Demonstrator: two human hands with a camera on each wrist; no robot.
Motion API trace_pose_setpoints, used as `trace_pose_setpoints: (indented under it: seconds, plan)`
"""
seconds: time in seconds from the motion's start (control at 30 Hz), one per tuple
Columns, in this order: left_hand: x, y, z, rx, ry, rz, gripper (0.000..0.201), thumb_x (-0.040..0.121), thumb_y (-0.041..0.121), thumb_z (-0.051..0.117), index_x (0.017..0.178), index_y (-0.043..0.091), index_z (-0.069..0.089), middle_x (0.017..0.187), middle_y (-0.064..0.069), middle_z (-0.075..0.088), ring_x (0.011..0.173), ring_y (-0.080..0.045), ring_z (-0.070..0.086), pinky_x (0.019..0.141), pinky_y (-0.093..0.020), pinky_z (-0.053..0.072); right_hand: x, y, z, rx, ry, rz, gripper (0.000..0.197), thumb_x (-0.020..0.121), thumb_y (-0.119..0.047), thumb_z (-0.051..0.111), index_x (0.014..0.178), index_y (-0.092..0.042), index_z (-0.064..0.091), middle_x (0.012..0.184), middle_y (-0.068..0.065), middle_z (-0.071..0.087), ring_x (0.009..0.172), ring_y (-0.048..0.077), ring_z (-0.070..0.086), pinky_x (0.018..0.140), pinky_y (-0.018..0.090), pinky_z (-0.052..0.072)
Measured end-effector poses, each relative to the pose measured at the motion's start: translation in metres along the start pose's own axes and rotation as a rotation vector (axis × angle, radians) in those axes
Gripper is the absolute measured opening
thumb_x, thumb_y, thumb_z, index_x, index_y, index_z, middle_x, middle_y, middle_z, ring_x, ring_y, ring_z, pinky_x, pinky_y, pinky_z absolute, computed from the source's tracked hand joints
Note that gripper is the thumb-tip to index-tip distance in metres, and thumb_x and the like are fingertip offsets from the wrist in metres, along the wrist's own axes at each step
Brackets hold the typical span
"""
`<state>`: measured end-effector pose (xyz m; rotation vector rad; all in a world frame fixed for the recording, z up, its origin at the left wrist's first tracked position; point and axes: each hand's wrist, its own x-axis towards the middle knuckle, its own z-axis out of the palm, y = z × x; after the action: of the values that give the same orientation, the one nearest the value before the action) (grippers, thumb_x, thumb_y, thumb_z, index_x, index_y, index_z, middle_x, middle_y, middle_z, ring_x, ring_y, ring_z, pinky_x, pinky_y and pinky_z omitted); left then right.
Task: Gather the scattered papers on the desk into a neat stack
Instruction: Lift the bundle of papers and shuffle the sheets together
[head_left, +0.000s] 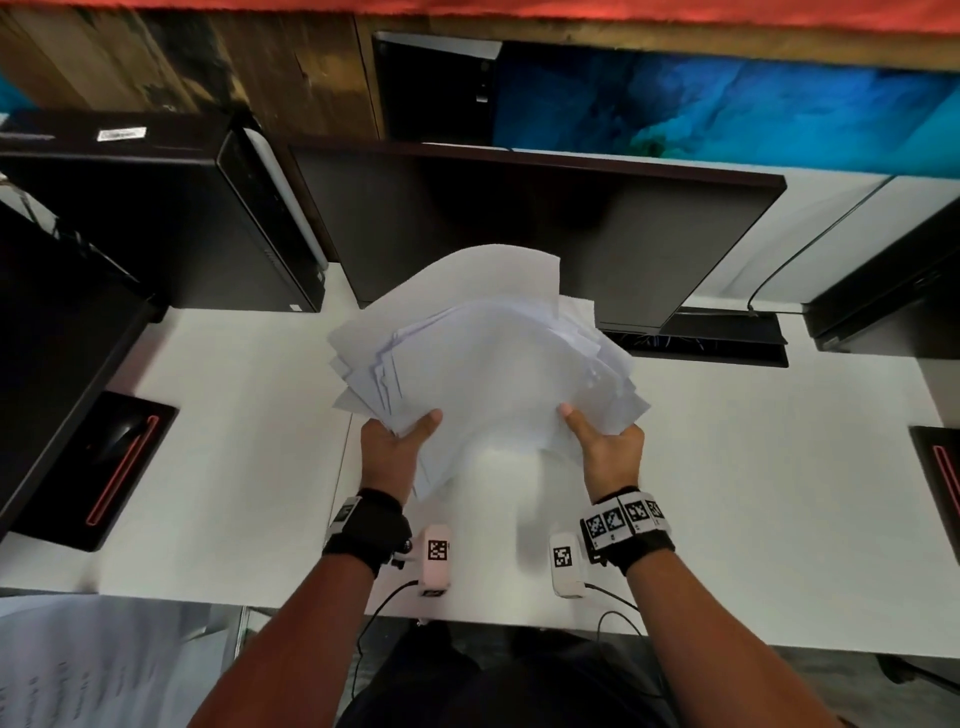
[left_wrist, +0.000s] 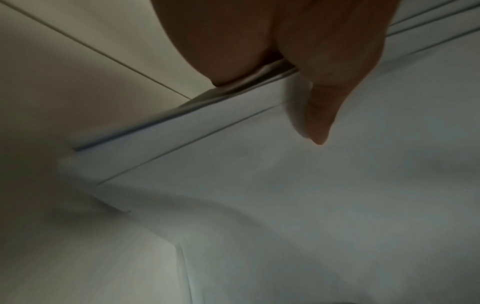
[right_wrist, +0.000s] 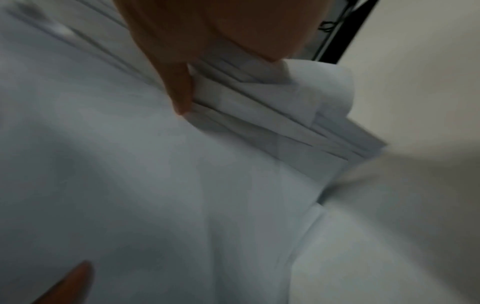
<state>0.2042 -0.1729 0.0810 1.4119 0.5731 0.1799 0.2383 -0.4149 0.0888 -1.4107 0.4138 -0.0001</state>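
A loose, fanned pile of white papers (head_left: 483, 364) is held up over the middle of the white desk (head_left: 234, 467), its sheets misaligned and sticking out at both sides. My left hand (head_left: 397, 441) grips the pile's near left edge, thumb on top. My right hand (head_left: 605, 449) grips the near right edge the same way. In the left wrist view the thumb (left_wrist: 319, 115) lies on the top sheet of the papers (left_wrist: 285, 195). In the right wrist view the thumb (right_wrist: 179, 88) presses on the staggered sheet edges of the papers (right_wrist: 155, 164).
A dark monitor (head_left: 545, 223) stands right behind the pile. A black computer case (head_left: 156, 223) is at the back left. Mouse pads lie at the left (head_left: 114, 467) and right (head_left: 940, 483) edges. A printed sheet (head_left: 78, 665) shows at the bottom left, below the desk edge.
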Motion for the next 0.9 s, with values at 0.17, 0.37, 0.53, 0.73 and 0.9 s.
trace_pose_setpoints:
  seconds: [0.17,0.37,0.53,0.73,0.9]
  plan:
    - [0.003,0.005,-0.007,0.039,-0.075,-0.06,0.02,0.075,0.008,0.086,0.092,0.009,0.077,0.096,-0.003,0.079,0.095,-0.017,0.075,0.094,-0.035,0.056,0.014,0.007,-0.017,-0.092,-0.038,0.033,0.039,0.073,-0.008,0.085,0.109,-0.009,0.07,0.1,0.001,0.076,0.095,0.018,0.072,0.086,0.033,0.058]
    - [0.01,0.018,-0.015,0.054,-0.226,-0.076,0.033,0.074,-0.004,0.083,0.102,0.013,0.078,0.108,-0.006,0.077,0.103,-0.022,0.073,0.096,-0.037,0.056,0.036,-0.012,-0.036,-0.111,-0.195,0.11,0.045,0.072,0.001,0.082,0.115,-0.005,0.067,0.109,0.01,0.074,0.103,0.027,0.071,0.094,0.043,0.055]
    - [0.026,0.032,-0.018,0.048,-0.329,-0.081,0.052,0.073,-0.01,0.08,0.119,0.012,0.068,0.116,-0.009,0.074,0.109,-0.027,0.07,0.092,-0.034,0.057,0.051,-0.026,-0.041,-0.204,-0.393,0.141,0.059,0.058,-0.019,0.091,0.112,-0.012,0.068,0.113,0.01,0.073,0.109,0.025,0.068,0.103,0.047,0.049]
    - [0.03,0.031,-0.017,0.069,-0.378,-0.071,0.056,0.072,-0.011,0.08,0.122,0.012,0.067,0.116,-0.011,0.073,0.109,-0.027,0.069,0.096,-0.043,0.054,0.053,-0.026,-0.039,-0.228,-0.44,0.15,0.058,0.069,-0.002,0.084,0.122,-0.012,0.064,0.117,0.007,0.072,0.113,0.022,0.067,0.105,0.047,0.047]
    - [0.024,0.031,-0.011,0.077,-0.306,-0.04,0.051,0.079,-0.003,0.079,0.126,0.009,0.063,0.117,-0.004,0.073,0.112,-0.022,0.068,0.1,-0.037,0.054,0.048,-0.014,-0.033,-0.241,-0.297,0.131,0.054,0.069,-0.015,0.088,0.116,-0.022,0.065,0.113,-0.005,0.073,0.109,0.012,0.067,0.102,0.037,0.049]
